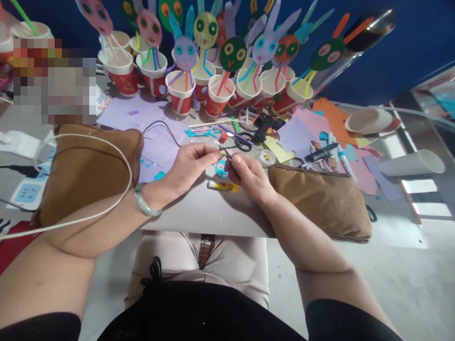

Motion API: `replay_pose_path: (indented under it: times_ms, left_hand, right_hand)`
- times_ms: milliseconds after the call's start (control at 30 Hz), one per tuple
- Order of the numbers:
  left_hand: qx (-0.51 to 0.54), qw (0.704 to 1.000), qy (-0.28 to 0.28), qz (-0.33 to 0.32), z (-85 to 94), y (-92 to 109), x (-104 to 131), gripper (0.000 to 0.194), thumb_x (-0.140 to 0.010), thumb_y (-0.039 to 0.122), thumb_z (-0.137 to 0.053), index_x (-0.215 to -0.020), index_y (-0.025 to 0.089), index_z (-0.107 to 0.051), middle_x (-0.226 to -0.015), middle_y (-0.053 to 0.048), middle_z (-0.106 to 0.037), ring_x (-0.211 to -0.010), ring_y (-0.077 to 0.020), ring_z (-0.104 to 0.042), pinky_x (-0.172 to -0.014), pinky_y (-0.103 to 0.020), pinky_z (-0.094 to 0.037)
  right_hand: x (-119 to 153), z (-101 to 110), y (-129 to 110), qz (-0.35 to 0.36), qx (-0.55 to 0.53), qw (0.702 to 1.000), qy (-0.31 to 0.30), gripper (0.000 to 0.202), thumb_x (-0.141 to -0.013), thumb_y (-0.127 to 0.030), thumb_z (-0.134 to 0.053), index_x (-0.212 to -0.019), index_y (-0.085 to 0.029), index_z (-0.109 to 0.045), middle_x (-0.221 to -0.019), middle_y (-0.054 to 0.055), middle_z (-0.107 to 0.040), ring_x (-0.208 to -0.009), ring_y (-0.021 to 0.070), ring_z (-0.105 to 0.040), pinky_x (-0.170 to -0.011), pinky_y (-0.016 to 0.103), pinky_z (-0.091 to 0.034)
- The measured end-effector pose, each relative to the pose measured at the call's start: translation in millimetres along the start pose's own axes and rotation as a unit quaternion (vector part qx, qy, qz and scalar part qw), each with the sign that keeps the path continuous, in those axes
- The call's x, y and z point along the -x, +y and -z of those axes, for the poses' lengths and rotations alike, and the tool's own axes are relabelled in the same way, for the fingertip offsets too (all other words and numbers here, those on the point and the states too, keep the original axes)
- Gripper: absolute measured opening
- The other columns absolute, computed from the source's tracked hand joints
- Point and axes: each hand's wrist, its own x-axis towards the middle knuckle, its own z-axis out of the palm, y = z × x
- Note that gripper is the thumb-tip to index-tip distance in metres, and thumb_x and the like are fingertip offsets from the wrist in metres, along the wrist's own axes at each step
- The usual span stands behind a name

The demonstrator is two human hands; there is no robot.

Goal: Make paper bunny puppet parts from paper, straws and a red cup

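Note:
My left hand point(195, 163), with a pale green bangle on its wrist, pinches a tiny yellowish paper piece point(223, 152) between thumb and finger. Close against it, my right hand point(249, 175) is closed around small dark scissors point(228, 158); their blades point toward the paper, and the handles are mostly hidden by my fingers. On the table below the hands lies a blue paper disc point(221, 168) with pink on it, partly covered by my right hand. A yellow glue stick point(223, 186) lies nearer to me, and a red cap point(223, 137) stands just beyond my fingertips.
Red-and-white paper cups point(180, 97) with paper animal faces on straws line the back. Brown cushions point(88, 170) flank my arms. Purple paper point(122, 113), black-handled scissors point(243, 142), a tape roll point(266, 157) and markers point(322, 154) lie around. A white cable point(122, 156) loops at left.

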Motion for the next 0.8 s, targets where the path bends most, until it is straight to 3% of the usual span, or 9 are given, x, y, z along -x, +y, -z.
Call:
replay_pose_path:
  times_ms: [800]
  left_hand:
    - [0.027, 0.999, -0.020, -0.011, 1.6, -2.5, -1.3, 0.015, -0.074, 0.031, -0.085, -0.072, 0.018, -0.079, -0.075, 0.000, -0.074, -0.074, -0.0126, -0.064, -0.073, -0.027, -0.054]
  right_hand:
    - [0.4, -0.2, -4.2, -0.004, 0.013, 1.000, 0.007, 0.069, -0.090, -0.086, -0.058, -0.073, -0.019, -0.059, -0.056, -0.005, -0.043, -0.051, 0.0081, -0.038, -0.048, 0.025, -0.028]
